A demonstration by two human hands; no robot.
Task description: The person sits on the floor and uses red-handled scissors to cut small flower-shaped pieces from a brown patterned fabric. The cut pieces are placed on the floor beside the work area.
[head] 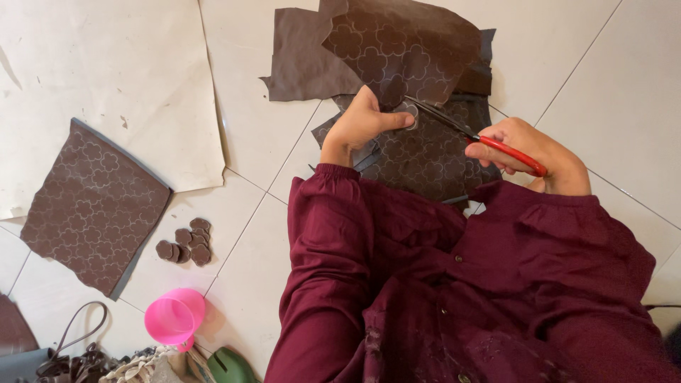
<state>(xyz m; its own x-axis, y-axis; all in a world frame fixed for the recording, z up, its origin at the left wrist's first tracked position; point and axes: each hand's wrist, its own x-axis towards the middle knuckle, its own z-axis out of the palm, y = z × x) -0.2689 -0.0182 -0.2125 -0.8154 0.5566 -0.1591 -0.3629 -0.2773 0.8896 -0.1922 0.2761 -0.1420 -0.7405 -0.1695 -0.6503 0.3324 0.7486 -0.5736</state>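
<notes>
On the white tile floor (269, 234), a person in a dark red top sits & cuts brown leather. L hand (362, 124) is closed in a pinch, thumb on top, holding the edge of a brown leather sheet (404, 46) that has flower shapes drawn on it. R hand (535, 152) is wrapped around the red handles of the scissors (472, 136), w/ the dark blades pointing at the spot by the left thumb. Looks like the cutting step is going on now, one flower shape at a time. I think the next snip needs the sheet turned a bit so the blades can follow the round line, slow & careful near the thumb. More marked brown sheets lie under and behind the hands. Off to the left lies another flower-marked sheet (96, 206) on a big pale sheet (106, 78). Near it sits a small pile of cut brown pieces (188, 242), well apart from the hands. A pink cup (174, 318) stands lower down, close to some bag straps & cloth at the bottom edge.
</notes>
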